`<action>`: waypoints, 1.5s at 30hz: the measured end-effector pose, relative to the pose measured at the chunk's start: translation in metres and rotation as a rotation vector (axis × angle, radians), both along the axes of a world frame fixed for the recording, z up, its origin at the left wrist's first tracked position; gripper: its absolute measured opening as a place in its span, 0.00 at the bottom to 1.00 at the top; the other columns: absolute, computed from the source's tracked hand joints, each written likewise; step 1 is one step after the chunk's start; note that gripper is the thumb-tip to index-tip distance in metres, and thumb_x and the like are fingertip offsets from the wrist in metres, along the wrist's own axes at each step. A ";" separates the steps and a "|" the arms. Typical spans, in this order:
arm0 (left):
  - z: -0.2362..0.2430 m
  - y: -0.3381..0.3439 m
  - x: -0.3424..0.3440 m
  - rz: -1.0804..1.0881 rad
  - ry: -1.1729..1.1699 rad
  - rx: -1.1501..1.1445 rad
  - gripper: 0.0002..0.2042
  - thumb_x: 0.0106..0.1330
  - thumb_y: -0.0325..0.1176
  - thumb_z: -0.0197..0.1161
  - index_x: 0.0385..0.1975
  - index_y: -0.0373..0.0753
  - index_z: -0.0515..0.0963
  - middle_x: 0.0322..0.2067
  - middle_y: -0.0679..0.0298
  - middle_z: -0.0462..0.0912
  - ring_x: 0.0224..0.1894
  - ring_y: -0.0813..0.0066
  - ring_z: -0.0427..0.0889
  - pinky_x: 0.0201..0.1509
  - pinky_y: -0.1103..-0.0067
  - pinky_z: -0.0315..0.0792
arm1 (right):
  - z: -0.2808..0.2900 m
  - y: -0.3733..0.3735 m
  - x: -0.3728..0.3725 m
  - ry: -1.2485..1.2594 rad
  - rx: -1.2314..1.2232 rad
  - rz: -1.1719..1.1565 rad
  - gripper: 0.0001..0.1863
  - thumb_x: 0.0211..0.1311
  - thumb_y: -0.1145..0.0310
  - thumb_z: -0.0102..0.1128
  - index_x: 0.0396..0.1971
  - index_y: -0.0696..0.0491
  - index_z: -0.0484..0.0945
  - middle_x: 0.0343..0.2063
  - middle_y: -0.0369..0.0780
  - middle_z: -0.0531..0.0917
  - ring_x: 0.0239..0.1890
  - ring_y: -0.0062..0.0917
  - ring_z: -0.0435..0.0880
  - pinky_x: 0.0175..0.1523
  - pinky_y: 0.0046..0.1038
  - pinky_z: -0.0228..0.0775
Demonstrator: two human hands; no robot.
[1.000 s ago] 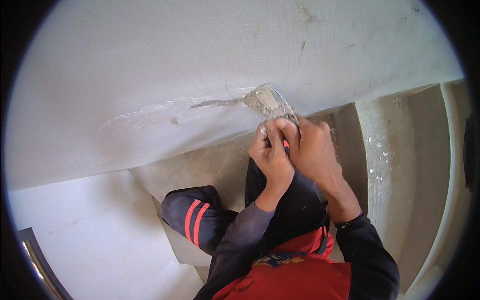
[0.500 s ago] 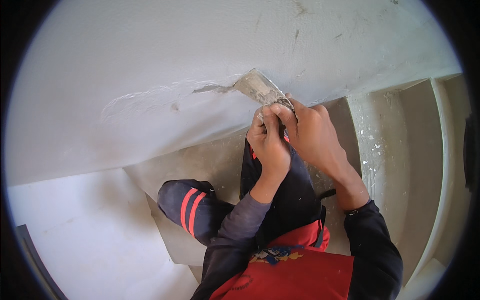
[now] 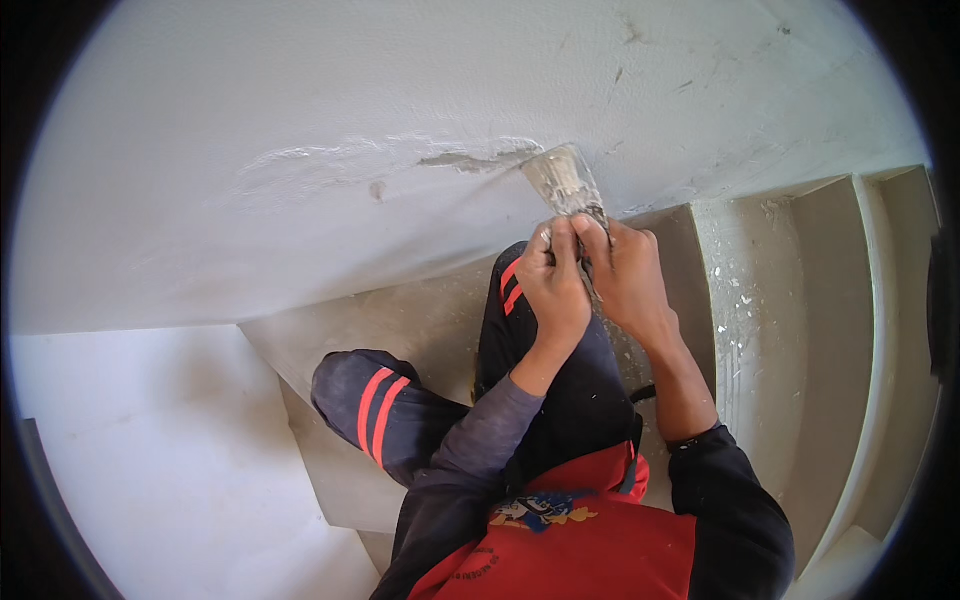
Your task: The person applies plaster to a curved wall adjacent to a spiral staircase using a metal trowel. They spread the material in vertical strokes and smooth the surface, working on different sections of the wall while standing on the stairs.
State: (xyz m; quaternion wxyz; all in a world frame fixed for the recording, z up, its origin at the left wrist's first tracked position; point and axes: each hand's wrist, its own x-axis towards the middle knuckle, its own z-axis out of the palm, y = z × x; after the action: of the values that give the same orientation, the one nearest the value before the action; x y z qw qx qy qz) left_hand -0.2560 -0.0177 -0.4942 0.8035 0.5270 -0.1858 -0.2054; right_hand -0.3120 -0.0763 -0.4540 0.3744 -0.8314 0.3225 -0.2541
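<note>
A putty knife point(image 3: 564, 178) with a whitish, crusted blade stands against the pale grey wall point(image 3: 330, 80), its edge beside the right end of a rough patch. Within that patch runs a dark gouge point(image 3: 465, 160), with peeling or smeared edges around it. My right hand point(image 3: 637, 275) is closed round the putty knife's handle, thumb up by the base of the blade. My left hand point(image 3: 557, 295) pinches the same tool from the left, thumb and forefinger at the blade's base. Both hands hide most of the handle.
Concrete stairs point(image 3: 835, 300) climb at the right, with white flakes point(image 3: 735, 310) scattered on one tread. My bent legs point(image 3: 380, 410) rest on the step beneath. A white surface point(image 3: 180, 450) lies lower left. Small dark scuffs mark the upper wall.
The putty knife's blade has turned more upright and sits slightly farther right along the wall. Both hands have shifted with it, still gripping, while the view has moved a little.
</note>
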 end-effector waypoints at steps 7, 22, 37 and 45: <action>0.006 -0.002 0.008 0.017 -0.055 0.006 0.14 0.72 0.33 0.49 0.27 0.30 0.74 0.22 0.71 0.73 0.25 0.89 0.65 0.27 0.87 0.61 | 0.011 0.002 0.005 -0.042 0.054 -0.022 0.20 0.67 0.61 0.49 0.25 0.63 0.77 0.11 0.50 0.72 0.12 0.41 0.72 0.22 0.33 0.64; 0.065 0.014 0.065 0.318 0.066 -0.039 0.13 0.70 0.35 0.53 0.30 0.30 0.75 0.24 0.65 0.77 0.27 0.84 0.69 0.30 0.81 0.66 | 0.070 0.026 0.077 -0.104 -0.172 0.213 0.10 0.61 0.68 0.51 0.37 0.56 0.77 0.27 0.49 0.79 0.23 0.44 0.80 0.26 0.36 0.71; 0.005 0.021 0.017 -0.050 0.054 0.011 0.14 0.72 0.37 0.50 0.30 0.32 0.76 0.24 0.72 0.73 0.28 0.89 0.67 0.29 0.87 0.63 | 0.017 0.018 0.014 0.061 -0.045 0.024 0.19 0.67 0.63 0.49 0.24 0.64 0.75 0.14 0.54 0.73 0.17 0.49 0.74 0.24 0.36 0.64; 0.002 0.013 0.018 -0.096 0.111 -0.045 0.13 0.72 0.36 0.51 0.33 0.33 0.76 0.26 0.70 0.74 0.28 0.87 0.69 0.30 0.84 0.67 | 0.026 0.012 0.013 0.118 -0.166 0.035 0.18 0.67 0.64 0.49 0.24 0.64 0.76 0.15 0.54 0.75 0.21 0.51 0.77 0.25 0.39 0.66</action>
State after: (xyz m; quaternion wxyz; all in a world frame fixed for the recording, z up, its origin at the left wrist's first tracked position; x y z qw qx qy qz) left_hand -0.2378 -0.0042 -0.4921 0.8135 0.4870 -0.1704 -0.2683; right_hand -0.2986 -0.0641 -0.4282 0.2892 -0.8786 0.3071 -0.2238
